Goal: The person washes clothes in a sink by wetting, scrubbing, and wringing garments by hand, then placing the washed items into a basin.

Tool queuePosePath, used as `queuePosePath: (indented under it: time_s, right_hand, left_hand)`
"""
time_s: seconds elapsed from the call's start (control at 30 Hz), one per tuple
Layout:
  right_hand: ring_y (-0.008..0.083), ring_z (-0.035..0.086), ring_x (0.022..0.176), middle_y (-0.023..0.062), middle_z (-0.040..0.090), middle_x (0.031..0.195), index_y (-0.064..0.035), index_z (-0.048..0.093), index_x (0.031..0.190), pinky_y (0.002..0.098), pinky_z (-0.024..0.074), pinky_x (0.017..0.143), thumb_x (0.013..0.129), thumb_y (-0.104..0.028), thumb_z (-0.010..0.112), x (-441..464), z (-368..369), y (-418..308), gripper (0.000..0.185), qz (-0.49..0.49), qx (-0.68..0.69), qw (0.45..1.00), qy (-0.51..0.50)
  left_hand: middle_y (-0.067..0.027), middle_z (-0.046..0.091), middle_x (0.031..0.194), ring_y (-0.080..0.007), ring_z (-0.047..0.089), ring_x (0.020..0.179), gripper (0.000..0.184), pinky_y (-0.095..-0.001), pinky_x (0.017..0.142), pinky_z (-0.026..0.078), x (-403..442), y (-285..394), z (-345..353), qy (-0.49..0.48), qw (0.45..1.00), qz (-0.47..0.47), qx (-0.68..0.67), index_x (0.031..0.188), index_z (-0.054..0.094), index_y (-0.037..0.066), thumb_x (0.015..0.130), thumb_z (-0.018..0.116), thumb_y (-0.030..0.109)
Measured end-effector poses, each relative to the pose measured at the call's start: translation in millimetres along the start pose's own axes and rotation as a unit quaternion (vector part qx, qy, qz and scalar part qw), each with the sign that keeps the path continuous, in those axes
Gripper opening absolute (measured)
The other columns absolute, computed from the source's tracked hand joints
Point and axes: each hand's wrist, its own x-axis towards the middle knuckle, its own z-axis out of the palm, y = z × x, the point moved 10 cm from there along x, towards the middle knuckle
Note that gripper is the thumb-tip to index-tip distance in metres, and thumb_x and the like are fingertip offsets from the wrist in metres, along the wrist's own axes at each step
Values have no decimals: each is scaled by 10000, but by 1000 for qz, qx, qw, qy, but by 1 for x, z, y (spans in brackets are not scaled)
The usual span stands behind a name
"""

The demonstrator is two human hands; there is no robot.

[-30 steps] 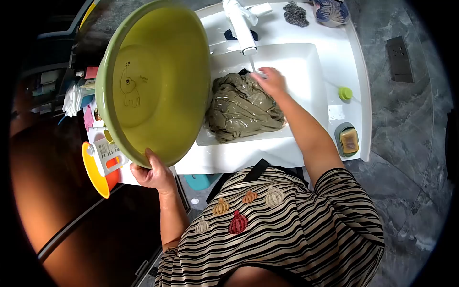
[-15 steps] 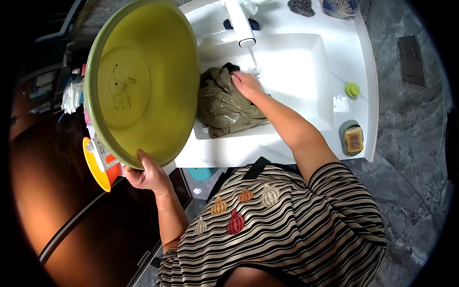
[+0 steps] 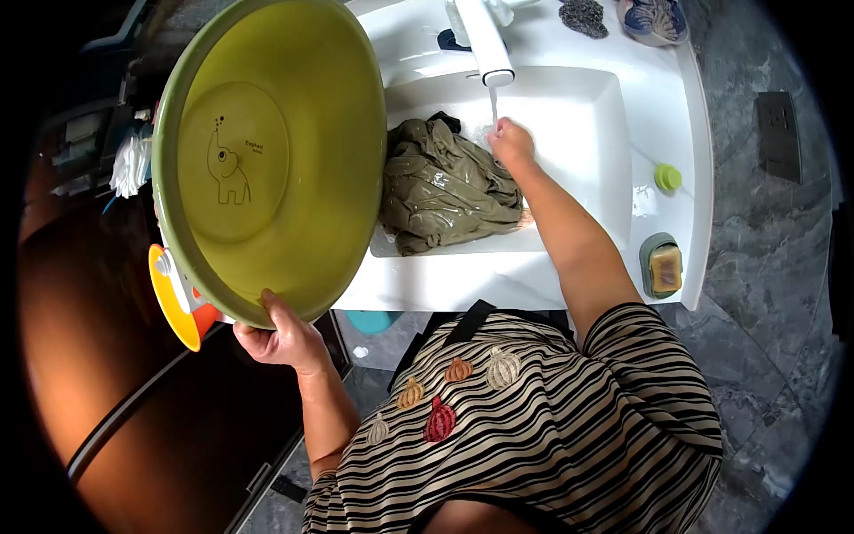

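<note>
My left hand [image 3: 280, 336] grips the lower rim of a large green plastic basin [image 3: 334, 178], thumb on the inside. The basin is tilted on its side, showing an elephant drawing on its bare bottom. A wet olive-green garment [image 3: 449, 191] lies bunched in the left part of the white sink [image 3: 587, 160]. Beside its upper right edge, my right hand [image 3: 513, 145] is curled closed below the faucet [image 3: 489, 53], at the running water. Whatever those fingers hold, if anything, is hidden.
A soap bar [image 3: 665, 269] sits in a dish on the right counter, near a green cap [image 3: 667, 177]. Behind the sink are a steel scrubber [image 3: 584, 18] and a patterned bowl [image 3: 654, 20]. An orange-yellow basin [image 3: 169, 303] stands at the left.
My right hand has moved off the garment, rightward to the water stream. My left hand still holds the basin. The camera view has shifted slightly.
</note>
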Motion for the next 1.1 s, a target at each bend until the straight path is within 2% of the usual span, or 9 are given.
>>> queuePosePath:
  time_s: [0.37, 0.43, 0.47, 0.63, 0.7, 0.77, 0.83, 0.97, 1.1]
  right_hand:
    - [320, 622, 930, 149, 659, 946, -69, 657, 937, 407, 487, 804, 778, -236, 656, 10, 0, -5, 230, 17, -67, 998, 15]
    - [243, 654, 658, 103, 667, 751, -52, 647, 865, 351, 508, 627, 770, -201, 625, 23, 13, 15, 179, 97, -103, 989, -40]
    - [243, 654, 658, 103, 667, 751, -52, 647, 865, 351, 508, 627, 770, -201, 625, 24, 13, 14, 179, 91, -101, 990, -35]
    - [204, 616, 543, 81, 642, 672, -1, 621, 822, 325, 491, 552, 764, -291, 693, -1, 10, 9, 305, 114, 59, 985, -115]
    - [229, 641, 661, 120, 658, 765, 17, 624, 919, 333, 501, 638, 763, -334, 707, -4, 22, 19, 392, 86, 127, 979, -132]
    - [255, 627, 886, 157, 645, 963, -2, 614, 1055, 341, 486, 782, 761, -393, 708, -33, -22, -27, 498, -64, 78, 994, 51]
    - [272, 526, 1119, 150, 571, 1178, -41, 596, 1149, 363, 405, 947, 755, -466, 684, -113, -53, -121, 586, -201, -74, 973, 80]
    - [290, 345, 1296, 123, 490, 1305, -131, 612, 1175, 513, 160, 1089, 730, -546, 646, -184, 29, -212, 609, -420, -259, 869, -20]
    - [351, 280, 1323, 118, 490, 1311, -155, 597, 1213, 581, 135, 1074, 744, -560, 620, -202, 100, -244, 621, -462, -431, 768, -107]
  left_hand:
    - [6, 505, 741, -54, 447, 651, 241, -194, 648, 418, 5, 13, 8, -16, 1000, 12, 19, 752, 416, 56, 808, 573, -119]
    - [11, 493, 725, -50, 434, 637, 253, -189, 634, 404, 4, 11, 5, -20, 1000, 14, 14, 739, 407, 59, 808, 575, -117]
    - [16, 481, 709, -46, 422, 623, 266, -184, 619, 390, 5, 10, 3, -27, 999, 13, 11, 726, 398, 63, 808, 578, -116]
    - [24, 462, 691, -39, 404, 612, 284, -177, 602, 370, 9, 19, -11, -13, 1000, 21, -15, 714, 383, 71, 803, 583, -110]
    - [20, 468, 695, -39, 407, 611, 283, -175, 598, 373, 7, 19, -26, 3, 1000, 29, -1, 718, 381, 69, 804, 581, -110]
    - [19, 472, 699, -40, 409, 612, 276, -178, 601, 377, 7, 23, -30, -2, 1000, 27, -12, 723, 384, 65, 804, 580, -111]
    - [17, 476, 703, -41, 412, 614, 270, -180, 604, 382, 6, 23, -34, -12, 999, 27, -16, 728, 386, 61, 804, 578, -112]
    - [7, 490, 732, -54, 435, 646, 245, -195, 642, 411, 13, 17, -42, -7, 998, 27, -63, 745, 406, 48, 806, 573, -120]
    - [0, 492, 752, -66, 448, 672, 217, -209, 678, 426, 23, 32, -43, 3, 997, 69, -43, 768, 437, 35, 805, 578, -126]
